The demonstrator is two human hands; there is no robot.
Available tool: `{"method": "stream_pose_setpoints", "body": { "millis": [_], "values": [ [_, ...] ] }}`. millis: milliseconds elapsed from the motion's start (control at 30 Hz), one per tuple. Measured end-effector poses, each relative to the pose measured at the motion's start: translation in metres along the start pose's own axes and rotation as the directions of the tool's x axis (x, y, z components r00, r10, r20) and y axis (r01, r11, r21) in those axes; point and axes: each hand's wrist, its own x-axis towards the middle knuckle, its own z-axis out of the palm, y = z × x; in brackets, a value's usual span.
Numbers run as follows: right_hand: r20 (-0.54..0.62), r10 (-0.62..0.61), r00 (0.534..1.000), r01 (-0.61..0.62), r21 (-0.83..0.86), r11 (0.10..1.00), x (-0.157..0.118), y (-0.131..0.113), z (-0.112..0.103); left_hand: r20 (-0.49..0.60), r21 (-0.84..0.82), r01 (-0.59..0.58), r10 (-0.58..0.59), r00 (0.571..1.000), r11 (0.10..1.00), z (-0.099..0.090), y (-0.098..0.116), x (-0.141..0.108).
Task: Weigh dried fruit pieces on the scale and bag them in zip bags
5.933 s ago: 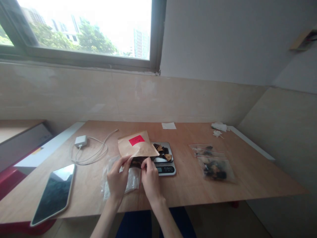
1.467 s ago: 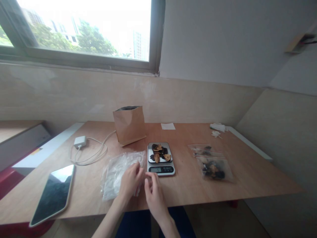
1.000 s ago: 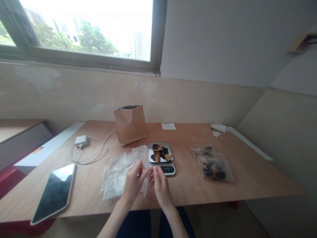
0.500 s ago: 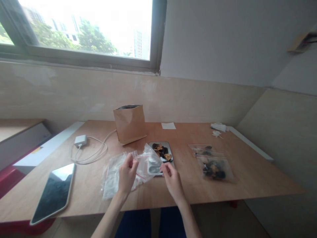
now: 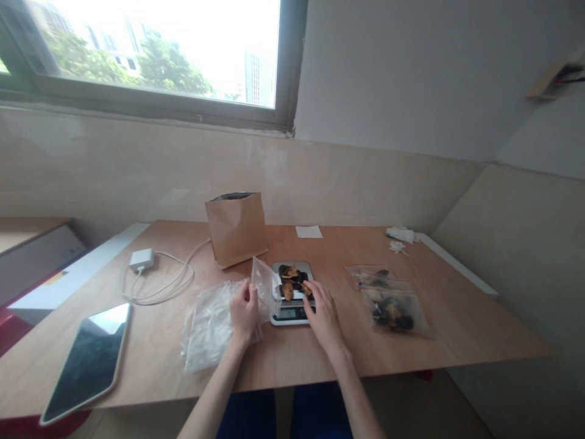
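Small plain room, use unclear: could be a home or an office, set up as a makeshift work space. At 11 o'clock, a wide aluminium-framed window shows treetops and a high-rise tower, so likely an upper floor. Bare plaster wall at 1 o'clock, beige panelling below. Plywood-topped table holds a digital kitchen scale, with a tablet at 8 o'clock.

Bare hands, probably navy trousers
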Motion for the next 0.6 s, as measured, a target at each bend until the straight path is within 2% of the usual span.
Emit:
{"method": "stream_pose_setpoints", "body": {
  "millis": [100,200,267,367,500,600],
  "values": [
    [-0.004,0.006,1.000,-0.006,0.025,1.000,0.001,-0.001,0.001,-0.007,0.017,-0.057,0.057,0.998,0.998,-0.002,-0.003,-0.006],
    [-0.076,0.049,0.996,-0.041,0.097,0.994,0.001,-0.013,-0.004,-0.023,0.019,-0.090,0.090,0.996,0.996,-0.004,-0.001,-0.009],
    [-0.121,0.115,0.986,-0.092,0.179,0.980,0.002,-0.029,-0.010,-0.046,0.029,-0.110,0.111,0.993,0.993,-0.004,0.000,-0.010],
    [-0.106,0.191,0.976,-0.148,0.325,0.934,0.007,-0.061,-0.021,-0.052,0.054,-0.152,0.155,0.987,0.987,-0.004,0.001,-0.010],
    [0.006,0.056,0.998,-0.054,0.401,0.914,0.019,-0.096,-0.024,-0.036,0.058,-0.143,0.146,0.989,0.988,-0.004,0.000,-0.011],
    [0.070,-0.037,0.997,0.016,0.279,0.960,0.025,-0.101,-0.014,-0.075,0.010,-0.074,0.074,0.994,0.997,-0.003,-0.002,-0.012]
  ]
}}
